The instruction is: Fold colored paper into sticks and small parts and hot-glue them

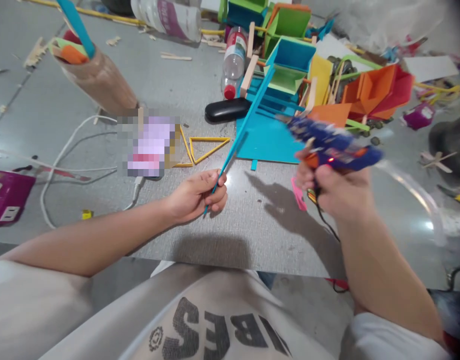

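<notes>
Between the fingers of my left hand (204, 194) is a long, thin blue strip (242, 134), slanting up and to the right. Its upper end overlaps the blue and green folded-paper boxes (286, 65) in the view. My right hand (337, 187) grips a blue hot glue gun (333, 140) with a red light lit on its side. The nozzle points left, over the blue sheet (269, 145); I cannot tell whether it touches anything. A clear glue stick (412, 190) appears to trail from the gun's rear. Yellow stick triangles (209, 148) lie left of the strip.
A phone (149, 145) with a white cable lies at left, below a brown holder (98, 80). A red-capped bottle (234, 60) and a black case (227, 110) lie mid-table. Orange paper boxes (378, 92) stand at right. A purple socket block (8, 195) sits far left.
</notes>
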Available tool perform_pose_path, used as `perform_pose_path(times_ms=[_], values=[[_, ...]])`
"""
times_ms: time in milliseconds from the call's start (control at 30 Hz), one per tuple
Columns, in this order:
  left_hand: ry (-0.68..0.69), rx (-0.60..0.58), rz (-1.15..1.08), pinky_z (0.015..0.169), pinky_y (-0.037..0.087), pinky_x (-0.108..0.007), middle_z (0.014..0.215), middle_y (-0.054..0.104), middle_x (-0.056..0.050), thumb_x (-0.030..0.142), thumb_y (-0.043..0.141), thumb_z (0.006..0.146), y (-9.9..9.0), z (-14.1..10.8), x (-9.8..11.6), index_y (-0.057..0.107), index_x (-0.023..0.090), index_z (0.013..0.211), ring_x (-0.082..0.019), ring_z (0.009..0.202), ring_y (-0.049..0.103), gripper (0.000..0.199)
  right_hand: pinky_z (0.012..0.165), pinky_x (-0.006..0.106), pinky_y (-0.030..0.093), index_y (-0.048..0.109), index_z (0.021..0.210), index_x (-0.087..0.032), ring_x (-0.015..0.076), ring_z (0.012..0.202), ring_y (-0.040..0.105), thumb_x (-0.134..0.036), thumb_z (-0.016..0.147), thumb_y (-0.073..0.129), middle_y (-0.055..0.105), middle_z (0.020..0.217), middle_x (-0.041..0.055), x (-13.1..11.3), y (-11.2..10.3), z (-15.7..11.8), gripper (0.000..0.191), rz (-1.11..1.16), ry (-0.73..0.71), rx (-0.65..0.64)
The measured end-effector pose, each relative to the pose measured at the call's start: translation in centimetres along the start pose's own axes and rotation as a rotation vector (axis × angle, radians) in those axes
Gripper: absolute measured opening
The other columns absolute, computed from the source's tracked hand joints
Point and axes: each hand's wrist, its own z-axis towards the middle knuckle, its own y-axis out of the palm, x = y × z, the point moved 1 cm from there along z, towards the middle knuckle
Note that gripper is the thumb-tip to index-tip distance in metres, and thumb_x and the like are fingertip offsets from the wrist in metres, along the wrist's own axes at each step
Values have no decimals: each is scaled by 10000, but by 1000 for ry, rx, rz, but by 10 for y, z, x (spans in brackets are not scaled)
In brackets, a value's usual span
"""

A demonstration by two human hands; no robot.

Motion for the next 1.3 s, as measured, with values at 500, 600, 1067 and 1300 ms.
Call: perform_pose_path(times_ms=[500, 600, 1067, 1300], values=[[-32, 30, 56, 555, 431, -246, 484, 400, 84, 403, 692, 1099, 6, -3, 5, 636, 204, 926, -132, 442, 432, 269, 658, 387, 538, 800, 1244, -309, 267, 844, 703, -772, 1038, 661, 690, 868, 65, 26, 46, -36, 526, 249, 27, -451], [-41, 31, 85, 563, 435, -252, 482, 416, 83, 415, 690, 1103, 7, -4, 6, 637, 204, 928, -129, 444, 427, 279, 729, 403, 580, 813, 1196, -291, 270, 891, 729, -746, 1053, 661, 710, 917, 67, 23, 47, -36, 501, 242, -13, -413], [-76, 32, 139, 547, 453, -247, 477, 413, 79, 400, 703, 1094, 9, -4, 8, 643, 198, 921, -132, 434, 446, 273, 737, 390, 551, 781, 1068, -266, 246, 922, 735, -689, 1092, 640, 750, 1012, 72, 17, 48, -31, 446, 146, -178, -364], [-148, 12, 112, 529, 478, -242, 455, 400, 62, 319, 614, 1114, 8, -5, 11, 643, 194, 884, -151, 429, 495, 263, 676, 386, 467, 697, 844, -245, 217, 764, 660, -826, 1033, 622, 667, 795, 41, 13, 53, -32, 615, 82, -208, -270]])
